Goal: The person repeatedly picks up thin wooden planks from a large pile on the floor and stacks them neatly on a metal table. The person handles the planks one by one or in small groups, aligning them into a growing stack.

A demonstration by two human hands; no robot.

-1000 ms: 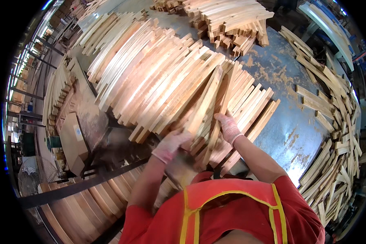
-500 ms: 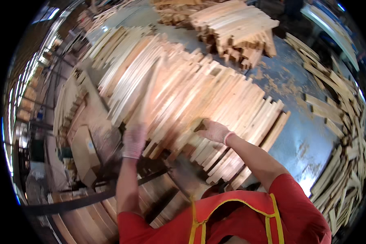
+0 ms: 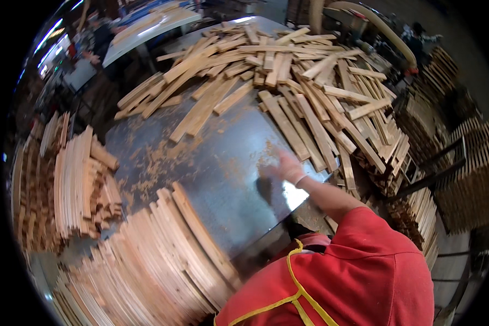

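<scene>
My right hand (image 3: 288, 168), in a pale knit glove, reaches out over the bare metal tabletop (image 3: 223, 179). Motion softens its outline, but the fingers look spread and nothing shows in them. Just beyond it lie the ends of several loose wooden strips (image 3: 296, 130), part of a jumbled heap (image 3: 271, 57) across the table's far side. At the lower left, a tight row of pale wooden strips (image 3: 152, 255) lies side by side, with my body close to its near end. My left hand is out of the picture.
Stacked strips (image 3: 76, 185) stand at the left. Wood shavings (image 3: 163, 157) are scattered on the metal. A white-topped table (image 3: 146, 35) is at the back left, with a person (image 3: 100, 38) beside it. Slatted wood stacks (image 3: 467, 179) and a dark metal bar (image 3: 432, 176) stand at the right.
My view has swung right, from the row of strips to the loose heap. My right hand has left the row and stretched over the tabletop. My left hand has gone out of view.
</scene>
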